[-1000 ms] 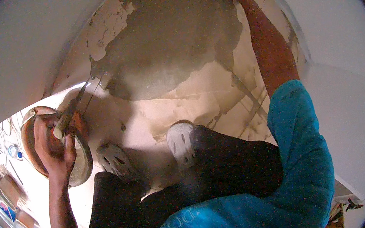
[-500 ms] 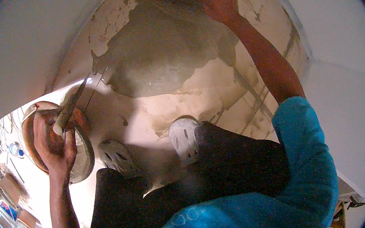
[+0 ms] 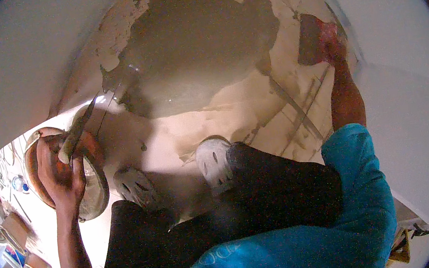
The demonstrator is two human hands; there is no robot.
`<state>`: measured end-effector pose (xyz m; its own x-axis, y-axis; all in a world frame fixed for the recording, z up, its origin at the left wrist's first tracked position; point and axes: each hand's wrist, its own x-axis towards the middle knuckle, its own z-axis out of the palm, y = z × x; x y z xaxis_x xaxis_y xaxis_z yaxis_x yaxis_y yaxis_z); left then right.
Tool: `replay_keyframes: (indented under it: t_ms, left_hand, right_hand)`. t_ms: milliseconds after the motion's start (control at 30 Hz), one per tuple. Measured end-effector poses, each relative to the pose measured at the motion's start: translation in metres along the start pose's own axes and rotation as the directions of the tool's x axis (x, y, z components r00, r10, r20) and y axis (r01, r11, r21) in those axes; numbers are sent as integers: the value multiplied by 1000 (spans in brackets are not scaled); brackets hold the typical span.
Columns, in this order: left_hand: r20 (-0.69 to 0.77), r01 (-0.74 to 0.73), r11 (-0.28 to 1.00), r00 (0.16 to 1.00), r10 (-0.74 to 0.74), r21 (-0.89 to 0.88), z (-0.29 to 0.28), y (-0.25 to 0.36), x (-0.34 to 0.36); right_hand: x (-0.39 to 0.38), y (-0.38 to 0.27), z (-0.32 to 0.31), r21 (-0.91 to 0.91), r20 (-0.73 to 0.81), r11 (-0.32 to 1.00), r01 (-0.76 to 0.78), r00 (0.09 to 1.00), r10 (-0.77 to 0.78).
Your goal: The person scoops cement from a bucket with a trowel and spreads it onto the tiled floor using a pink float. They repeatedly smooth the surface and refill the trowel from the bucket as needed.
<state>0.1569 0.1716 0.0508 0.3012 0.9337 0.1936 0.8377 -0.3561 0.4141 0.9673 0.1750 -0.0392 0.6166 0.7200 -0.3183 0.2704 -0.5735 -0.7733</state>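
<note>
My left hand grips a scraper's worn cylindrical handle, its long tool pointing up and forward, over a round bucket; whether it also holds the bucket is hard to tell. At the upper right, my right hand is closed on a wide putty knife lying against the pale surface near its right edge. A large irregular patch of wet grey compound spreads over the upper middle of that surface, with streaks and diagonal marks to its lower right.
White walls rise on both sides. Pale shoes and dark-trousered legs are below me. At the left, in brighter light, lie cables, a small round blue-and-clear item, cartons and other odds and ends.
My right hand moved leftward across the top of the compound half a second ago; now it is down at the right edge with the knife. My left hand stays at the bucket.
</note>
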Motion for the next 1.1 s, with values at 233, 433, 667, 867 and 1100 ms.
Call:
replay_keyframes:
  t_ms: [233, 433, 667, 867, 1100]
  left_hand:
    - [62, 79, 995, 995, -75, -54, 2, 5, 0]
    - [77, 59, 998, 995, -56, -38, 2, 11, 7]
    - [45, -93, 993, 994, 97, -69, 1, 18, 21]
    - [28, -43, 995, 999, 46, -94, -7, 26, 22]
    - [-53, -11, 998, 999, 8, -64, -8, 15, 7]
  right_hand:
    - [42, 0, 74, -237, 94, 906, 351, 936, -338]
    - [4, -61, 138, -522, 229, 686, 507, 858, -460]
    - [-36, -84, 197, -453, 394, 620, 640, 768, -505]
    - [73, -71, 148, -705, 549, -101, 702, 449, -705]
    - [175, -49, 61, -731, 682, -553, 399, 425, -595]
